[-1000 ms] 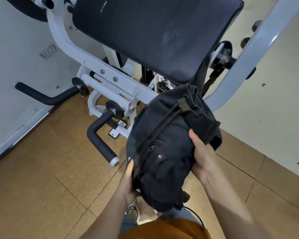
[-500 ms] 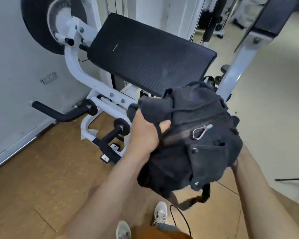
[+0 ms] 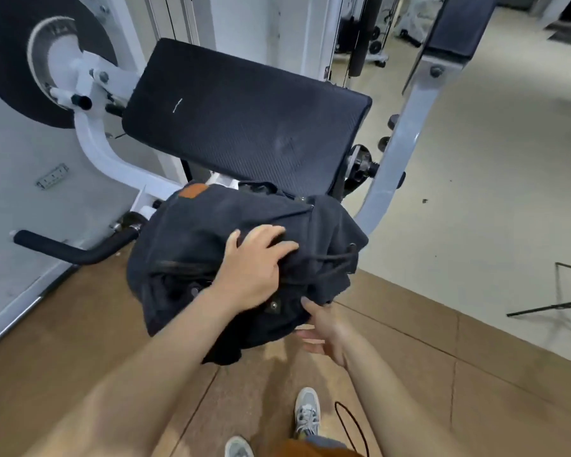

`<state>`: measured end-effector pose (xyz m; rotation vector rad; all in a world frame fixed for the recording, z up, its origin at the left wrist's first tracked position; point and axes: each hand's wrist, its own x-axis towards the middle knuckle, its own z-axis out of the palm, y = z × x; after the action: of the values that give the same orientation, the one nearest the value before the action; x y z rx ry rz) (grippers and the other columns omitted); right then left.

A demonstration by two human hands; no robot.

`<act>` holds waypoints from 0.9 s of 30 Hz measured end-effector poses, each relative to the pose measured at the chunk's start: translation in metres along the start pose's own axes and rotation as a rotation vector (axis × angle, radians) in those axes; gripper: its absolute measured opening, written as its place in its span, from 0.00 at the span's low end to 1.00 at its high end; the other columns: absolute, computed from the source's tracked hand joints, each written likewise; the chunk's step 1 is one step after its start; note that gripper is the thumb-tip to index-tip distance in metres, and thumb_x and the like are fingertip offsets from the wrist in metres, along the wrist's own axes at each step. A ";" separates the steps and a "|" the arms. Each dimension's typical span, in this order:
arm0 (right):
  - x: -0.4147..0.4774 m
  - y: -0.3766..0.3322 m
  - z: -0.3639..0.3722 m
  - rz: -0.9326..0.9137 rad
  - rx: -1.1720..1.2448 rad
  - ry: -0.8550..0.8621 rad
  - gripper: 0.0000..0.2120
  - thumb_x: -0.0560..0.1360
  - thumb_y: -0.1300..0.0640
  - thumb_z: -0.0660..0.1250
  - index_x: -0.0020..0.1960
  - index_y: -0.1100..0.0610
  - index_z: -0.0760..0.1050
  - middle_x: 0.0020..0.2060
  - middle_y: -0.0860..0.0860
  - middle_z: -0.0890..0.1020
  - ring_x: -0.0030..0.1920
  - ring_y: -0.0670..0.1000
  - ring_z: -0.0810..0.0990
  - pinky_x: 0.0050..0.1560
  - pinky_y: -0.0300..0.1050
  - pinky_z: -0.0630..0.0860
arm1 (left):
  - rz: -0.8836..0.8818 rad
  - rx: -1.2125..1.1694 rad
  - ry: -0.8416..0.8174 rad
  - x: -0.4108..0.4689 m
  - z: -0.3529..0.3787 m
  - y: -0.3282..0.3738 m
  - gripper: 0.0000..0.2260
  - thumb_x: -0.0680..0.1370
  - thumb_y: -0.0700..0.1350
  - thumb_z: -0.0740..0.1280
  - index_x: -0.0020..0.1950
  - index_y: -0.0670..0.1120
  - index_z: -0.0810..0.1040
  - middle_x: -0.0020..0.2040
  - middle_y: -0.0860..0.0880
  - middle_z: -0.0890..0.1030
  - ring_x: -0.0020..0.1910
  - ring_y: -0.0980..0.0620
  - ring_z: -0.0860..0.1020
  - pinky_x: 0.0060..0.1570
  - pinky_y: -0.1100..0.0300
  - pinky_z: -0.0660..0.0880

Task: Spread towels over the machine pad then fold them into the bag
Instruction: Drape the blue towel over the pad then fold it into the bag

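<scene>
A dark canvas bag (image 3: 185, 245) with a brown leather patch hangs in the air just in front of the black machine pad (image 3: 244, 127), covering the pad's lower edge. My left hand (image 3: 254, 268) lies on top of the bag, its fingers curled into the fabric beside the drawstring. My right hand (image 3: 323, 328) is under the bag's lower right corner, fingers fairly straight beneath it and thumb touching its side. No towel shows; the pad's surface is bare.
The machine's white frame (image 3: 396, 153) rises on the right. A black weight plate (image 3: 20, 54) and a padded handle (image 3: 73, 250) stick out on the left. My shoes (image 3: 305, 413) stand on brown floor tiles. A thin black stand (image 3: 567, 291) leans at far right.
The bag has turned over and now lies closer to the pad. My left hand moved from gripping its flap to its top. My right hand came out from behind to the lower corner.
</scene>
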<state>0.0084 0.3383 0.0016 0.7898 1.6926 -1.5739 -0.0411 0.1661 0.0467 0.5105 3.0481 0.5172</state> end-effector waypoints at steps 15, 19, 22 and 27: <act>0.118 0.049 -0.069 0.304 1.158 -0.170 0.31 0.79 0.40 0.59 0.69 0.64 0.67 0.62 0.56 0.79 0.68 0.59 0.73 0.67 0.56 0.71 | -0.264 0.201 -0.068 0.050 0.009 -0.051 0.25 0.71 0.46 0.63 0.68 0.55 0.73 0.73 0.55 0.69 0.75 0.51 0.61 0.74 0.45 0.54; 0.133 0.042 -0.077 0.231 1.201 0.028 0.07 0.78 0.62 0.63 0.55 0.59 0.76 0.32 0.55 0.84 0.31 0.51 0.84 0.29 0.40 0.78 | -0.286 0.182 -0.156 0.051 0.014 -0.037 0.24 0.73 0.43 0.64 0.69 0.54 0.73 0.74 0.55 0.69 0.76 0.52 0.60 0.74 0.47 0.54; 0.109 0.029 -0.108 -0.028 1.440 -0.053 0.33 0.55 0.71 0.75 0.60 0.62 0.74 0.52 0.60 0.83 0.55 0.57 0.82 0.56 0.45 0.79 | -0.347 0.134 -0.126 0.042 0.016 -0.019 0.25 0.73 0.39 0.63 0.70 0.52 0.72 0.74 0.52 0.68 0.76 0.50 0.60 0.74 0.45 0.53; 0.022 0.001 -0.146 -0.461 0.932 -0.034 0.30 0.68 0.77 0.64 0.66 0.57 0.67 0.51 0.56 0.80 0.47 0.53 0.81 0.46 0.44 0.77 | -0.108 -0.255 0.304 0.010 0.012 0.077 0.15 0.71 0.38 0.64 0.56 0.48 0.81 0.53 0.52 0.79 0.53 0.51 0.76 0.56 0.58 0.72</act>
<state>-0.0148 0.4835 -0.0120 0.8066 1.0938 -2.7452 -0.0251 0.2416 0.0611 0.2777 3.1902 1.0475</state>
